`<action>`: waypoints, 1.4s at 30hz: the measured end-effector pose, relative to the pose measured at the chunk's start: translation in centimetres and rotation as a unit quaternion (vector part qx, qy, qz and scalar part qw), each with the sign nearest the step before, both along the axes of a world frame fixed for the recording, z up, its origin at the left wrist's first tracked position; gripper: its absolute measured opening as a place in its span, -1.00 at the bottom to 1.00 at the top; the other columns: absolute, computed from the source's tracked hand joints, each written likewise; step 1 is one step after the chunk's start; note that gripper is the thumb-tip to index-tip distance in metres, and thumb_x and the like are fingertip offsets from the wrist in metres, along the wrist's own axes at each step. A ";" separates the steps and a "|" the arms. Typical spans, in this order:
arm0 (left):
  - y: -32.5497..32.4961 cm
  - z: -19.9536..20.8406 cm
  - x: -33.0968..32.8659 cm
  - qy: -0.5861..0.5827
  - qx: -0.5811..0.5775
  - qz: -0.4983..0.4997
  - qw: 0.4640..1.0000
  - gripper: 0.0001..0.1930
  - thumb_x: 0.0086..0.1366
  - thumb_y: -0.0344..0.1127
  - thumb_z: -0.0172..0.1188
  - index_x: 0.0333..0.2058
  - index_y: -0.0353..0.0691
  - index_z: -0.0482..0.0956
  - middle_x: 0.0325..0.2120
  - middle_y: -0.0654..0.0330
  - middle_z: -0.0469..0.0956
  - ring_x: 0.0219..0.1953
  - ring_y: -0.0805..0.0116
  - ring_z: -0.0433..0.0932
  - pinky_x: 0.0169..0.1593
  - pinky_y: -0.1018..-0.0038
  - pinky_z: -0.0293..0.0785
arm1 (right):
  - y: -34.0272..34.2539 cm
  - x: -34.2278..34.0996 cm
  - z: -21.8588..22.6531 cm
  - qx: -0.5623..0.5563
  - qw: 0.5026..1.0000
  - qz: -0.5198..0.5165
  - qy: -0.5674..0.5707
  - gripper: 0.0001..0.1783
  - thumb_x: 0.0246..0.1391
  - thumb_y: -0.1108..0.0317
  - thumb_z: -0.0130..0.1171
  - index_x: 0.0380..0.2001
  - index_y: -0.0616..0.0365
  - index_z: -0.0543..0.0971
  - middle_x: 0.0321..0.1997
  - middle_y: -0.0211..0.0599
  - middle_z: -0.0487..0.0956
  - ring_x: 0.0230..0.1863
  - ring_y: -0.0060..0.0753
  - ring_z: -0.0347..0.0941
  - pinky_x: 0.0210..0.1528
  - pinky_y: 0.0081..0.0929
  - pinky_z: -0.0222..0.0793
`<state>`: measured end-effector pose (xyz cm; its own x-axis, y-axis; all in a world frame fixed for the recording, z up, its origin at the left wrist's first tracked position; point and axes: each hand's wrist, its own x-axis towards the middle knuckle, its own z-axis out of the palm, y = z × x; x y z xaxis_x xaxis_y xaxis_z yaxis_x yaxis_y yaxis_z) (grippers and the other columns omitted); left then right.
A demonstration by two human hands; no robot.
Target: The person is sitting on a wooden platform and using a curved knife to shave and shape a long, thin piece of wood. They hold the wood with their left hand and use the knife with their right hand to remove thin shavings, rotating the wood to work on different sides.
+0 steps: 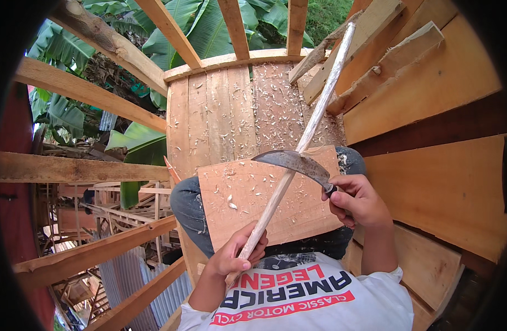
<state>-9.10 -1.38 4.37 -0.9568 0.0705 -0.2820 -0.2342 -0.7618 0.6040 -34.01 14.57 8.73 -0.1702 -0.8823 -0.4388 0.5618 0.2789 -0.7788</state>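
Note:
My left hand [242, 251] is closed round the lower part of a long, pale, whittled wooden stick [319, 107], which slants up and away to the right. In my right hand [359, 203] is the dark handle of a sickle-like curved knife [294, 161]. Its broad, worn blade lies across the stick around the middle, apparently touching it. Beneath them a square plywood board [239, 212] rests over my lap, with wood shavings scattered on it. The stick's lower end is partly hidden by my left hand.
Ahead lies a plank floor [220, 118] strewn with shavings. Wooden slats [88, 167] form an open railing at the left, with banana leaves [143, 138] beyond. Plywood panels [435, 187] stand close on the right. Rough boards [396, 55] lean at the far right.

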 end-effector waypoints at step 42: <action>-0.3 -0.3 -0.3 -0.024 0.056 0.011 0.998 -0.33 -0.14 0.01 0.38 -0.19 -0.24 0.20 -0.58 0.33 0.19 -0.68 0.67 0.11 -0.64 0.70 0.06 | -0.5 1.3 -0.8 0.004 0.997 0.065 0.029 -0.81 0.20 0.32 0.05 -0.35 0.24 0.48 -0.73 -0.56 0.32 -0.81 -0.79 0.18 -0.79 -0.74 0.07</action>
